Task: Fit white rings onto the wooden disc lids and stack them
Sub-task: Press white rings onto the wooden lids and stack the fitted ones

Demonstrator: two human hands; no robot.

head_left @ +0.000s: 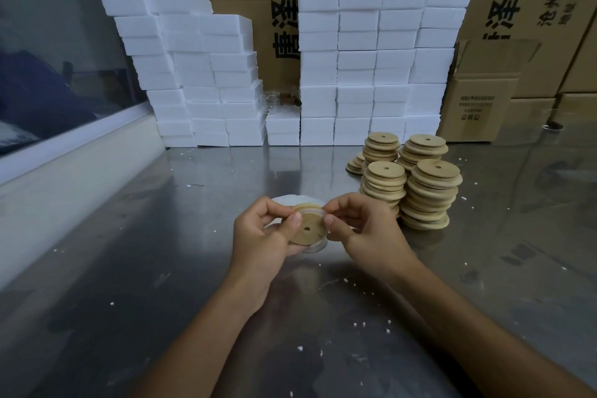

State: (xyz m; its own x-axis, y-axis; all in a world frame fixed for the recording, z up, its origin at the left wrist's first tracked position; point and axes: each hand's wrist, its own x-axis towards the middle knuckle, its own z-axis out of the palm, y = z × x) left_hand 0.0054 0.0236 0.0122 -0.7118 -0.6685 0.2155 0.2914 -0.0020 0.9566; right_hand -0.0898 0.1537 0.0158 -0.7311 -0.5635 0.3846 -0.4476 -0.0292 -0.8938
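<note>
A round wooden disc lid (307, 228) with a small centre hole is held above the steel table, tilted towards me. My left hand (265, 236) grips its left edge, thumb on the face. My right hand (358, 229) pinches a translucent white ring (318, 213) at the lid's upper right rim; the ring runs around the lid's edge. A small pile of white rings (290, 200) lies on the table just behind my hands, partly hidden. Several stacks of wooden disc lids (426, 194) stand to the right.
White foam blocks (355, 58) are piled along the back of the steel table (161, 268), with cardboard boxes (478, 107) behind and at the right. A window ledge runs along the left. Small white crumbs dot the table.
</note>
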